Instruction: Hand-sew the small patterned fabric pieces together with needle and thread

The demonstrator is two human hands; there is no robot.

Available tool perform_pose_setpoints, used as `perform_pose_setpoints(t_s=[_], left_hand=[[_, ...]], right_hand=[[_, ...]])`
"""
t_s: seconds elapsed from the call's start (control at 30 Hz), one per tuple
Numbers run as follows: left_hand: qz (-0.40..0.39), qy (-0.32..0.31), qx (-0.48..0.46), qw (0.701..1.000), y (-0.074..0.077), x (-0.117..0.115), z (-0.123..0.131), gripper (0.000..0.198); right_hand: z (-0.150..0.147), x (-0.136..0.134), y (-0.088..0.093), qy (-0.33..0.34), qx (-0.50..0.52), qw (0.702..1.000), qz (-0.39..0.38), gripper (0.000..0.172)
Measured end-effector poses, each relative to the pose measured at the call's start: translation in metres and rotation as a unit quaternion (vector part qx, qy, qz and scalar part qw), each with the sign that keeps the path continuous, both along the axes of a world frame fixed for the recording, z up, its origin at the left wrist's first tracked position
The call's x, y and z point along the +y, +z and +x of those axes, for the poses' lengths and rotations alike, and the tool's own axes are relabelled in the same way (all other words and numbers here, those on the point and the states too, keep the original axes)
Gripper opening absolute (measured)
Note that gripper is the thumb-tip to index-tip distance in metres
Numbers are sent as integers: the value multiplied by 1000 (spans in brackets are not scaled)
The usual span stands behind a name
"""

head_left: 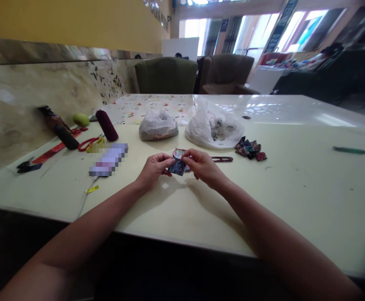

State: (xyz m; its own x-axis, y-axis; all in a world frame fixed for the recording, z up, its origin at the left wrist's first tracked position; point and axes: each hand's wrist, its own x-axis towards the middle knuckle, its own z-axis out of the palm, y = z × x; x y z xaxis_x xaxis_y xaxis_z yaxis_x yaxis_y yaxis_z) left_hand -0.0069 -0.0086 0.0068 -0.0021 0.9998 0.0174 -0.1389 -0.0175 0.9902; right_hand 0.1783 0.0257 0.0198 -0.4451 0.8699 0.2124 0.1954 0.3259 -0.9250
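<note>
A small dark fabric piece (176, 167) is held above the table between both hands. My left hand (155, 168) pinches its left side between thumb and fingers. On the other side, my right hand (200, 165) pinches the upper right edge with closed fingers. Behind the dark piece shows a light, patterned piece (179, 153), partly hidden by the fingers. A brown thread snipper (224, 159) lies just right of my right hand. Farther right sits a pile of small dark, colourful fabric pieces (250, 148).
Two white plastic bags (158, 125) (214, 127) stand beyond the hands. At the left are a phone (109, 159) with a cable, scissors (91, 144), a maroon thread cone (107, 125), a bottle (52, 118) and a green fruit (81, 119). A green pen-like object (349, 150) lies right.
</note>
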Motion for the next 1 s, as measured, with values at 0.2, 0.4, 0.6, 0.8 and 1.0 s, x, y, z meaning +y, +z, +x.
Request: perform_pose_setpoints(t_s=[0.2,0.4,0.6,0.8,1.0], left_hand=[[-8,35,12,999,1,0,-1,27],[6,34,26,999,0,0,-2,24],[22,22,28,999,-3,1,-1,23],[33,14,34,999,-1,0,-1,23],[42,16,47,998,0,-1,0,24]], right_hand=[[-1,-6,4,-64,-55,989,120,16],[-4,-11,7,-71,-98,977,178,12],[-4,-11,6,-77,-110,975,178,11],[-4,-10,5,-68,-103,976,180,13],[-4,-10,5,-60,-104,975,185,13]])
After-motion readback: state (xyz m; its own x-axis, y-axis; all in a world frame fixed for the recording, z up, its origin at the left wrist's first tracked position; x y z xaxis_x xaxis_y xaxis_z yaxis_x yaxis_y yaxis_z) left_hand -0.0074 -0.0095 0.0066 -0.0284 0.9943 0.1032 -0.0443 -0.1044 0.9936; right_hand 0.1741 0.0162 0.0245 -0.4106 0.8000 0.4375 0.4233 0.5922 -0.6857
